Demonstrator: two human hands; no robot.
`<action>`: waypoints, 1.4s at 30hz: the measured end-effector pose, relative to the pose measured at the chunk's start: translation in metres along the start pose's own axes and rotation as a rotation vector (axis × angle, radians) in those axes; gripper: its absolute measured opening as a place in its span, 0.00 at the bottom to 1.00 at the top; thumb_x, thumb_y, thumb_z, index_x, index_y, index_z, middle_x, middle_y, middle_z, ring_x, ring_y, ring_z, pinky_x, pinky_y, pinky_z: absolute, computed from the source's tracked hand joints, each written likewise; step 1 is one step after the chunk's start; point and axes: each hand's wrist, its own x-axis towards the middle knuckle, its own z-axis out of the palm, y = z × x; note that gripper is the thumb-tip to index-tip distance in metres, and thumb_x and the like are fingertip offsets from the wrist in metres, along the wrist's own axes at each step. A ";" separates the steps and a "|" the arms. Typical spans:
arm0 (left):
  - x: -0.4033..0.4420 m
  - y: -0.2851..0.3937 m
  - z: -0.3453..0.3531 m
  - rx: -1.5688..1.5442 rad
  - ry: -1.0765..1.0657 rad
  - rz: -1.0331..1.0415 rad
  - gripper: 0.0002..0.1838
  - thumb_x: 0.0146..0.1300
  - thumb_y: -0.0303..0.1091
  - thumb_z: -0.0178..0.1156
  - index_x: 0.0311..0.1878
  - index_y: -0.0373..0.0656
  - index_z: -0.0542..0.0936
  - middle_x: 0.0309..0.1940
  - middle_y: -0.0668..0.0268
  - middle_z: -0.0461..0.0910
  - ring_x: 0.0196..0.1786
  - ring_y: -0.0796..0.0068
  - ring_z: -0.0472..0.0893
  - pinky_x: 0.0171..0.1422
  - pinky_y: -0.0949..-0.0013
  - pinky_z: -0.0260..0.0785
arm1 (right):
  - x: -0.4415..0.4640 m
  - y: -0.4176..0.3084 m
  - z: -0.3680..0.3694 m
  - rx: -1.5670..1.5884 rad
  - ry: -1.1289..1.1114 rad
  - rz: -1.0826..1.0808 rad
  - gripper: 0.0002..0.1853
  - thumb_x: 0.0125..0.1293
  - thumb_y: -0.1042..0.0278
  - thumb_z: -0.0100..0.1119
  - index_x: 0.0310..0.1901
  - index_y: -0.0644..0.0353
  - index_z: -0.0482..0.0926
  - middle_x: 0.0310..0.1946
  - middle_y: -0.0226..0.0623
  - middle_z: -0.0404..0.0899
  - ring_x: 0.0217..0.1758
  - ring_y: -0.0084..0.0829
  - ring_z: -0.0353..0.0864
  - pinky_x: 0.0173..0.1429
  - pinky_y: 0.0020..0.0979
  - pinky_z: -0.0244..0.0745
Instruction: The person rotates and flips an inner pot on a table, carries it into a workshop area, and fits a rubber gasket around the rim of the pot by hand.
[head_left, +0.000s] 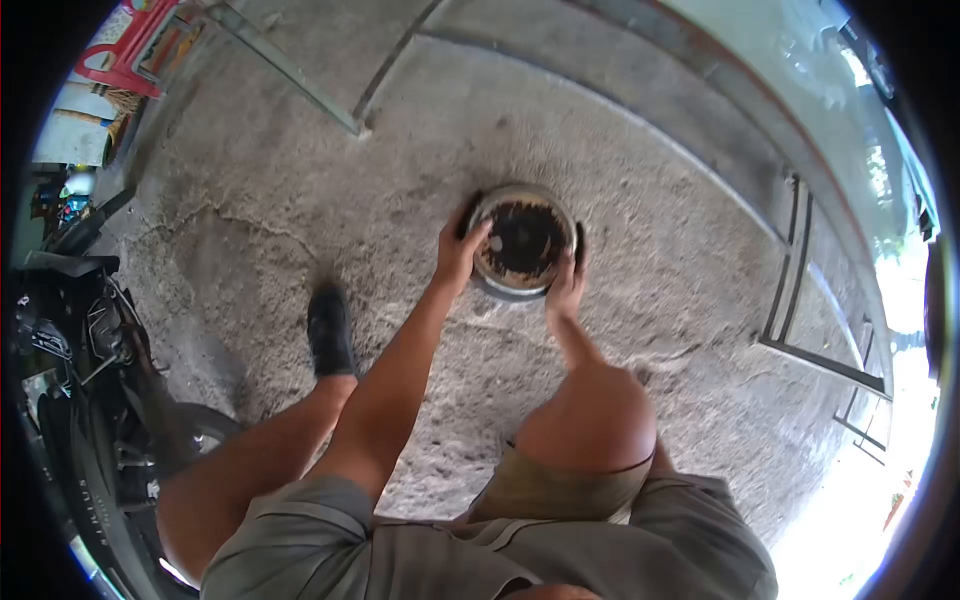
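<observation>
A round metal pot, its inside dark and patchy as if burnt or stained, is held between my two hands over the concrete floor. My left hand grips its left side, with the thumb over the rim and the other fingers partly hidden. On the lower right side, my right hand is closed against the pot, fingers pointing up along the wall. Whether the pot's base touches the floor, I cannot tell.
A motorcycle stands close on the left. At the upper left is a red plastic chair near assorted items. Metal frame bars run across the top and right. My left shoe rests on rough, cracked concrete.
</observation>
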 end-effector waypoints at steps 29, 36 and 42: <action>-0.153 0.495 0.041 -0.235 0.127 0.525 0.38 0.81 0.62 0.49 0.75 0.35 0.72 0.71 0.51 0.77 0.71 0.59 0.80 0.76 0.52 0.73 | -0.107 -0.447 0.107 -0.423 -0.560 -1.100 0.54 0.75 0.37 0.62 0.82 0.77 0.50 0.72 0.71 0.68 0.78 0.59 0.68 0.81 0.48 0.63; -0.022 0.498 0.182 0.006 -0.280 0.421 0.40 0.76 0.65 0.56 0.76 0.40 0.73 0.75 0.58 0.75 0.79 0.62 0.68 0.85 0.55 0.52 | 0.035 -0.521 0.041 -0.275 -0.335 -0.892 0.47 0.80 0.33 0.52 0.83 0.68 0.56 0.79 0.60 0.66 0.83 0.47 0.65 0.84 0.36 0.57; 0.055 0.460 0.227 0.145 -0.302 0.313 0.46 0.73 0.67 0.58 0.78 0.35 0.70 0.76 0.51 0.73 0.78 0.56 0.70 0.83 0.55 0.56 | 0.112 -0.516 0.005 -0.456 -0.214 -0.753 0.46 0.80 0.27 0.40 0.81 0.61 0.63 0.77 0.60 0.69 0.82 0.55 0.65 0.84 0.41 0.58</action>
